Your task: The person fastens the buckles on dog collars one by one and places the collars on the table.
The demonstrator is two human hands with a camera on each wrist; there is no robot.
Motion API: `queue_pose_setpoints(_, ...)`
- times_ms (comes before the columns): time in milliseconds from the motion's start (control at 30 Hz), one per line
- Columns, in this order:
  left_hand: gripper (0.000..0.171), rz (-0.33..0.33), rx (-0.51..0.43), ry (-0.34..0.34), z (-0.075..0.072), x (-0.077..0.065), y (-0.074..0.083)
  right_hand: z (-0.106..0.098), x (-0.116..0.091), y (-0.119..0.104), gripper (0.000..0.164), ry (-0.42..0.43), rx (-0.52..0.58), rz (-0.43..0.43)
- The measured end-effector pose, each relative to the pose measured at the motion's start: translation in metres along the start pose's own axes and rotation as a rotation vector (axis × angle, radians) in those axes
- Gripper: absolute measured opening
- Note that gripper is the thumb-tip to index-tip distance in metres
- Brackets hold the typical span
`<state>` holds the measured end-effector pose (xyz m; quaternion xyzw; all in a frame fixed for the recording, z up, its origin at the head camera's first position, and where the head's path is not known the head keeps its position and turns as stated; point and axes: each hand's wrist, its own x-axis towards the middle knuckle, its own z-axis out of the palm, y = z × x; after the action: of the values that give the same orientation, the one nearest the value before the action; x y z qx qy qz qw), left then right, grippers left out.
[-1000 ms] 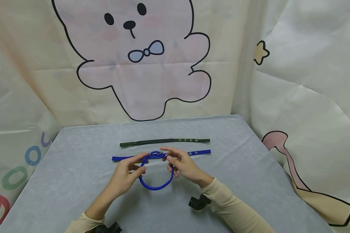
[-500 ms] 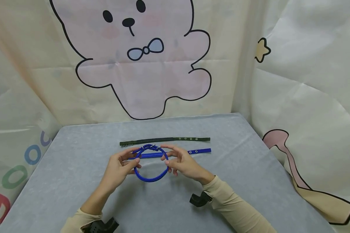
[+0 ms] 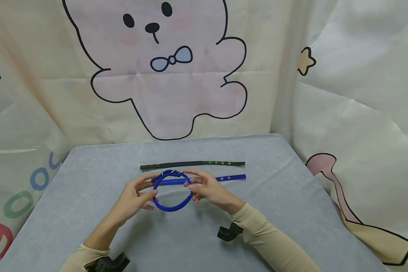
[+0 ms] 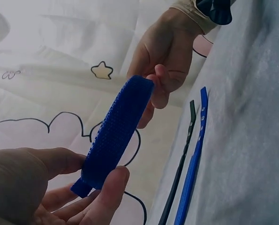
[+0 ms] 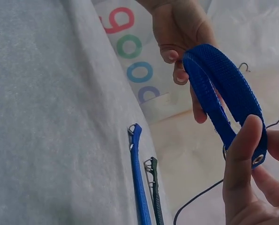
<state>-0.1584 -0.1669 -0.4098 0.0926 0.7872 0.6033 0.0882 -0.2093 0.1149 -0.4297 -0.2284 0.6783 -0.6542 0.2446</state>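
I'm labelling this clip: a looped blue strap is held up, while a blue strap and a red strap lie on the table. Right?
Not quite: the head view shows a dark green strap on the table, not a red one. The looped blue strap held up and the other blue strap are right.

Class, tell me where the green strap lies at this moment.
In the head view, the green strap lies on the grey cloth, on the far side of the flat blue strap.
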Motion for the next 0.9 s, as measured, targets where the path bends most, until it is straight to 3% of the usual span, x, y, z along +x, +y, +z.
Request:
queue_pose_setpoints(333, 0.051, 0.006, 0.026, 0.096, -0.012, -0.017, -0.009, 0.014, 0.014, 0.003, 0.056, -0.087, -0.023, -0.005)
queue_pose_setpoints(633, 0.056, 0.077, 0.037, 0.095, -0.036, -0.031, -0.014, 0.031, 0.031, 0.0, 0.059, -0.14, 0.018, -0.002)
queue_pose_setpoints(900, 0.059, 0.04, 0.055, 0.137, -0.057, -0.042, -0.025, 0.055, 0.048, 0.003, 0.069, -0.166, 0.069, 0.034)
